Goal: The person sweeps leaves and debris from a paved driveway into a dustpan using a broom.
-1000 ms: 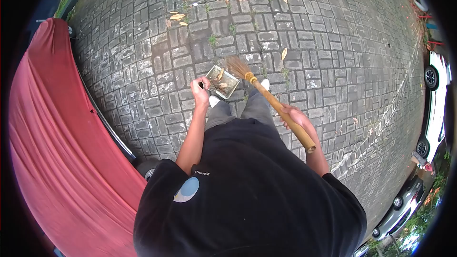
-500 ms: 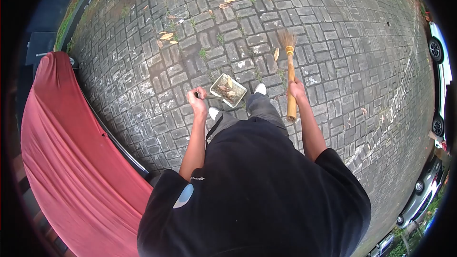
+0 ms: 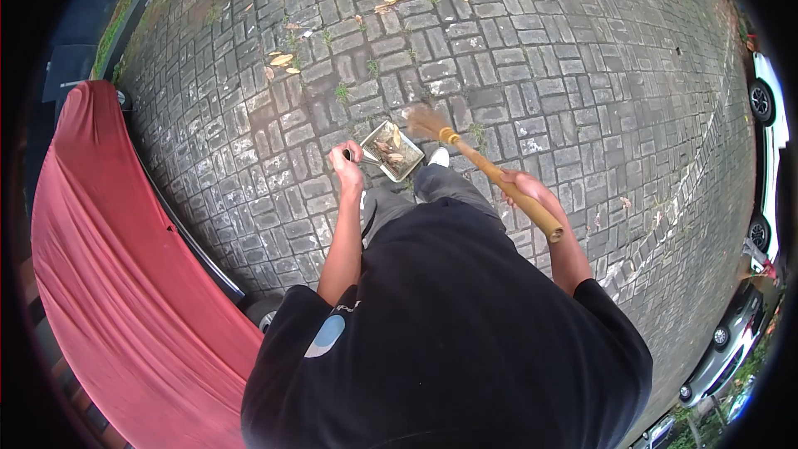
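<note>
My left hand point(image 3: 346, 165) is closed around the handle of a dustpan point(image 3: 407, 168) at the centre of the head view, just ahead of my feet. Dry leaves point(image 3: 391, 148) and dirt lie inside the pan. In my right hand point(image 3: 529, 187) is a short broom point(image 3: 486, 168) with a thick wooden handle, gripped partway along. Its bristles point(image 3: 426, 122) point left and sit beside the pan's upper right corner, slightly blurred. The handle's butt end slants back toward my right forearm.
Fallen leaves point(image 3: 283, 60) are scattered over the brick paving point(image 3: 573, 75), with small weeds point(image 3: 342, 93) in the joints. A car under a red cover point(image 3: 125, 258) stands close on my left. Parked cars point(image 3: 763, 100) line the far right.
The broom has swung from pointing straight ahead to slanting left, its bristles now beside the dustpan. My left hand still holds the pan, which appears slightly further left and up.
</note>
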`<action>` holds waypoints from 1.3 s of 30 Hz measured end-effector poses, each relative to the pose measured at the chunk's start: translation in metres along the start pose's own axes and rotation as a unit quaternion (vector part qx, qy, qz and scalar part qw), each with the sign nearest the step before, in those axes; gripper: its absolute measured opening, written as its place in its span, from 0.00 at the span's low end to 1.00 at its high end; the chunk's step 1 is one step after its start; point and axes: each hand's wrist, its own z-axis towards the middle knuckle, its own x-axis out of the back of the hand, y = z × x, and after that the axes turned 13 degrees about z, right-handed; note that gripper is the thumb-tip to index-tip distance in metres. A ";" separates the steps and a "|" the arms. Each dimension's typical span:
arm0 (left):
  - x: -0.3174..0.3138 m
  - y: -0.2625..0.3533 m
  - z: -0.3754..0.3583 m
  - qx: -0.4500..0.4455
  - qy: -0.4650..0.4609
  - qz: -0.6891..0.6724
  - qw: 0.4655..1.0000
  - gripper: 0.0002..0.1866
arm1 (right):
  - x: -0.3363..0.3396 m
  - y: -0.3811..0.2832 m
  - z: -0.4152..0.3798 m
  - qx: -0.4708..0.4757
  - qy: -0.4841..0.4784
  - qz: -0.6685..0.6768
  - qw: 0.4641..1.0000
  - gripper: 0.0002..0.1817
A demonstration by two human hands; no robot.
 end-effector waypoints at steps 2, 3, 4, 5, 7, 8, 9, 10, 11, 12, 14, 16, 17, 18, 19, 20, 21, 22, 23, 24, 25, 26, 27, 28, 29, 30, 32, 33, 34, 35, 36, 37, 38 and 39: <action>-0.004 0.003 -0.001 -0.003 0.007 0.011 1.000 0.22 | 0.005 -0.007 -0.015 -0.008 -0.074 -0.011 0.997 0.23; -0.004 0.006 -0.002 -0.007 0.011 0.028 1.000 0.22 | 0.001 -0.011 -0.023 -0.007 -0.077 -0.018 0.997 0.23; -0.004 0.005 -0.001 -0.010 0.018 0.027 0.999 0.22 | -0.007 -0.015 -0.029 -0.007 -0.077 -0.023 0.997 0.24; -0.004 0.004 -0.001 -0.015 0.043 0.024 0.999 0.24 | -0.016 -0.018 -0.032 -0.008 -0.077 -0.027 0.997 0.24; -0.004 0.006 -0.004 -0.021 0.075 0.019 0.997 0.25 | -0.034 -0.029 -0.027 0.004 -0.052 -0.086 0.995 0.24; -0.002 0.010 -0.008 -0.011 0.069 0.006 0.998 0.27 | -0.045 -0.036 -0.027 0.023 -0.040 -0.102 0.994 0.23; -0.001 0.014 -0.010 -0.002 0.063 -0.008 0.998 0.28 | -0.056 -0.042 -0.024 0.042 -0.029 -0.117 0.992 0.23; 0.001 0.016 -0.013 -0.004 0.068 -0.010 0.998 0.28 | -0.063 -0.044 -0.012 0.063 -0.013 -0.142 0.988 0.22; 0.002 0.018 -0.015 0.004 0.056 -0.004 0.998 0.28 | -0.067 -0.043 0.007 0.084 0.003 -0.168 0.982 0.22; 0.004 0.020 -0.017 0.010 0.045 0.002 0.999 0.29 | -0.069 -0.042 0.028 0.087 0.000 -0.174 0.981 0.22; 0.007 0.013 -0.017 0.004 0.044 0.005 0.999 0.30 | -0.073 -0.042 0.067 0.099 -0.005 -0.217 0.971 0.18; 0.013 0.003 -0.020 0.003 0.023 0.022 1.000 0.34 | -0.083 -0.049 0.082 0.064 -0.014 -0.225 0.972 0.16; 0.016 -0.001 -0.023 -0.003 0.034 0.021 0.999 0.34 | -0.090 -0.052 0.089 0.025 -0.016 -0.224 0.974 0.14; 0.016 -0.003 -0.027 0.001 0.037 0.023 0.999 0.35 | -0.086 -0.052 0.099 -0.002 -0.042 -0.255 0.966 0.12; 0.016 -0.003 -0.030 0.003 0.037 0.023 0.999 0.35 | -0.086 -0.055 0.096 0.002 -0.046 -0.261 0.964 0.12; 0.019 -0.003 -0.035 -0.004 0.035 0.015 0.999 0.38 | -0.082 -0.054 0.089 -0.020 -0.067 -0.211 0.975 0.13; 0.018 0.004 -0.039 -0.006 0.041 0.012 0.999 0.38 | -0.078 -0.055 0.080 -0.043 -0.087 -0.162 0.982 0.14; 0.018 0.017 -0.045 -0.025 0.027 0.022 0.999 0.40 | -0.073 -0.056 0.074 -0.044 -0.089 -0.169 0.981 0.14; 0.018 0.028 -0.051 -0.043 0.015 0.034 0.998 0.41 | -0.067 -0.056 0.069 -0.044 -0.091 -0.151 0.983 0.14; 0.018 0.031 -0.058 -0.042 0.013 0.051 0.998 0.43 | -0.065 -0.057 0.064 -0.045 -0.093 -0.132 0.986 0.15; 0.022 0.028 -0.063 -0.040 0.020 0.052 0.998 0.43 | -0.067 -0.062 0.050 -0.048 -0.097 -0.138 0.985 0.15; 0.027 0.023 -0.066 -0.072 -0.031 0.076 0.994 0.43 | -0.068 -0.071 0.035 -0.031 -0.104 -0.136 0.985 0.17; 0.030 0.022 -0.067 -0.104 -0.084 0.100 0.986 0.43 | -0.072 -0.080 0.020 -0.013 -0.111 -0.133 0.985 0.18; 0.032 0.022 -0.071 -0.105 -0.082 0.101 0.986 0.43 | -0.076 -0.087 0.011 -0.009 -0.112 -0.135 0.985 0.23; 0.034 0.023 -0.075 -0.071 -0.061 0.104 0.990 0.41 | -0.078 -0.091 0.011 -0.007 -0.112 -0.136 0.984 0.23; 0.035 0.024 -0.076 -0.038 -0.041 0.106 0.993 0.40 | -0.080 -0.096 0.012 -0.007 -0.116 -0.122 0.986 0.24; 0.038 0.013 -0.068 -0.010 -0.003 0.076 0.997 0.37 | -0.085 -0.103 0.015 -0.004 -0.117 -0.114 0.986 0.26; 0.041 0.016 -0.060 -0.015 0.001 0.071 0.997 0.37 | -0.093 -0.106 0.020 0.025 -0.100 -0.112 0.988 0.25; 0.045 0.020 -0.051 -0.015 0.039 0.045 0.998 0.37 | -0.101 -0.111 0.024 0.053 -0.084 -0.110 0.989 0.24; 0.049 0.022 -0.043 -0.013 0.079 0.019 0.997 0.36 | -0.109 -0.116 0.027 0.056 -0.085 -0.118 0.988 0.24; 0.054 0.041 -0.035 -0.037 0.104 0.019 0.994 0.34 | -0.123 -0.123 0.023 0.070 -0.076 -0.136 0.985 0.25; 0.063 0.047 -0.026 -0.037 0.112 0.016 0.993 0.34 | -0.137 -0.130 0.020 0.084 -0.068 -0.153 0.982 0.27; 0.075 0.051 -0.016 -0.057 0.149 -0.019 0.987 0.32 | -0.149 -0.136 0.021 0.084 -0.071 -0.161 0.981 0.27; 0.089 0.056 -0.007 -0.077 0.184 -0.054 0.978 0.30 | -0.160 -0.142 0.023 0.091 -0.074 -0.169 0.979 0.28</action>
